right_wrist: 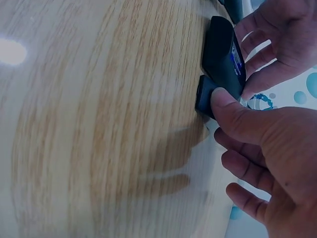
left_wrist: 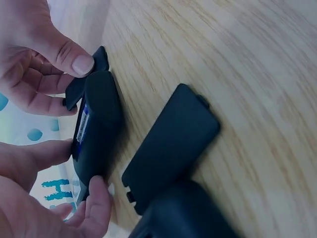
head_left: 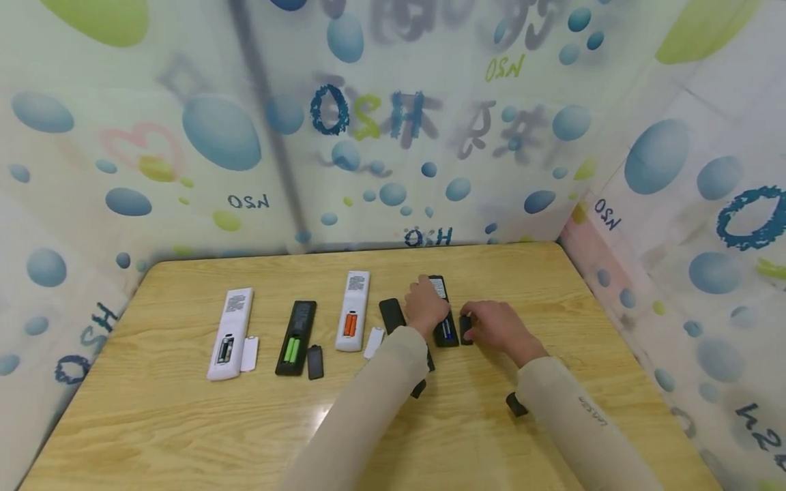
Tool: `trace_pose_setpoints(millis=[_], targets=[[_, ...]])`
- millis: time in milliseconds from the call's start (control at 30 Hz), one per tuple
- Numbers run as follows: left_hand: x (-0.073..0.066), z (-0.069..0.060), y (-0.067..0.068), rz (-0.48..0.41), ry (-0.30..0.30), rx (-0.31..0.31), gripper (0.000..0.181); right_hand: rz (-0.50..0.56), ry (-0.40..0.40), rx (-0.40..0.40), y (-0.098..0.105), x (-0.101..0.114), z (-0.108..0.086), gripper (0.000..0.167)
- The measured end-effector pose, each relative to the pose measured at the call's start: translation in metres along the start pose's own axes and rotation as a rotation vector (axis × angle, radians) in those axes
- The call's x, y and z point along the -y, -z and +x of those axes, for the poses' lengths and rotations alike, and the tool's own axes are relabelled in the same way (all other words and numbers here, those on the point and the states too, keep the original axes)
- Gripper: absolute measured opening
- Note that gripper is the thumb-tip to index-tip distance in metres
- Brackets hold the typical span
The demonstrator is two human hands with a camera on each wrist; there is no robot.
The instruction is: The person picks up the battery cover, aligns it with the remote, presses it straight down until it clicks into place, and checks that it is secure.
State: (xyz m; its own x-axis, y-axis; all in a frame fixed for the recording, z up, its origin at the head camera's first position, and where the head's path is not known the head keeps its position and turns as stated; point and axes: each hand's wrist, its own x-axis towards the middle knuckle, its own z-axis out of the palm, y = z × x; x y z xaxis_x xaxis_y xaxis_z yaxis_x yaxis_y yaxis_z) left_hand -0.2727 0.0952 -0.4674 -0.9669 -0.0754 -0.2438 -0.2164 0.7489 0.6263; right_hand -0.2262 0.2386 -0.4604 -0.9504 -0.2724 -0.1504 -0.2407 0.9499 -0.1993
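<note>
My left hand (head_left: 425, 305) grips a black remote control (head_left: 446, 335) that lies back up on the table, its battery bay uncovered and blue batteries (left_wrist: 83, 124) showing inside. Just right of it, my right hand (head_left: 499, 327) pinches a black battery cover (head_left: 465, 330) between thumb and fingers. In the right wrist view the thumb presses on this cover (right_wrist: 205, 96), close beside the remote (right_wrist: 220, 54). Under my left forearm another black remote (head_left: 391, 314) is partly hidden. Its loose cover (left_wrist: 171, 144) lies beside it in the left wrist view.
To the left on the wooden table (head_left: 153, 423) lie a white remote (head_left: 236, 310) with its cover (head_left: 249, 354), a black remote (head_left: 301, 320) with green batteries and its cover (head_left: 315, 362), and a white remote (head_left: 355, 296) with orange batteries and its cover (head_left: 373, 342). A patterned wall borders the back.
</note>
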Motion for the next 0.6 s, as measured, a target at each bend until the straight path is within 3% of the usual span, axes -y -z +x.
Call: trace_pose_setpoints(millis=[267,467,600], targets=[[-0.004,-0.013,0.007,-0.058,-0.024,-0.026,0.064,0.017,0.014,-0.04,0.001,-0.004,-0.002,0.033],[0.0,-0.005,0.006,-0.082,-0.012,-0.001,0.054,0.036,0.03,-0.08,0.005,-0.005,-0.006,0.025],[0.002,-0.003,0.008,-0.174,-0.039,0.037,0.054,0.058,0.069,-0.118,0.007,-0.01,-0.008,0.018]])
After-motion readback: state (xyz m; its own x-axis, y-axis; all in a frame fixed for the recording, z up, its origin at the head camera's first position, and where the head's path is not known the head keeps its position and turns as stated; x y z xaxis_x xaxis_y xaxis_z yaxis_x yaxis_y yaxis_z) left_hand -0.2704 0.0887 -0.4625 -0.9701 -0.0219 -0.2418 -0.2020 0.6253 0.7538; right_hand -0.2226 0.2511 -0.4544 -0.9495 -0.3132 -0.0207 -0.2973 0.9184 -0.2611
